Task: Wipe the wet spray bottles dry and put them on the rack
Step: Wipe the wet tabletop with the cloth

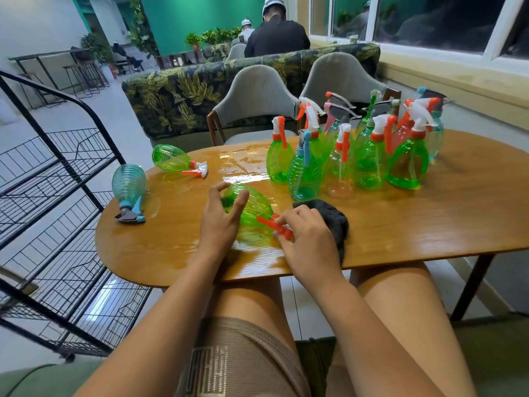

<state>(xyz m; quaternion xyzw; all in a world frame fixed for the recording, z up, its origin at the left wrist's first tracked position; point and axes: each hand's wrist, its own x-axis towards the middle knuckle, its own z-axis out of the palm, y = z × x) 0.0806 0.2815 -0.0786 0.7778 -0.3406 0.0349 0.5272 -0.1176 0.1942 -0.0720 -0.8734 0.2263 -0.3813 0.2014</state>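
The black wire rack (57, 196) stands at nine o'clock of the table (429, 224), just off its rounded end. Near that end lie a teal bottle (128, 183) and, toward eleven o'clock, a second green bottle (171, 159). At the near edge, about six o'clock, the green bottle (257, 206) lies on its side. The left hand (219, 224) curls fingers and thumb round its fat end, and the right hand (310, 242) pinches the red trigger. A dark cloth (336, 222) lies just behind that hand; whether it is gripped I cannot tell. The thin, empty-looking plastic should be light, slightly squashy and slick while wet, so the ribbed body and neck seem the safer holds. Standing bottles (369, 156) crowd at one o'clock. The varnished wood shines with pooled water; chairs, a sofa and windows lie beyond.
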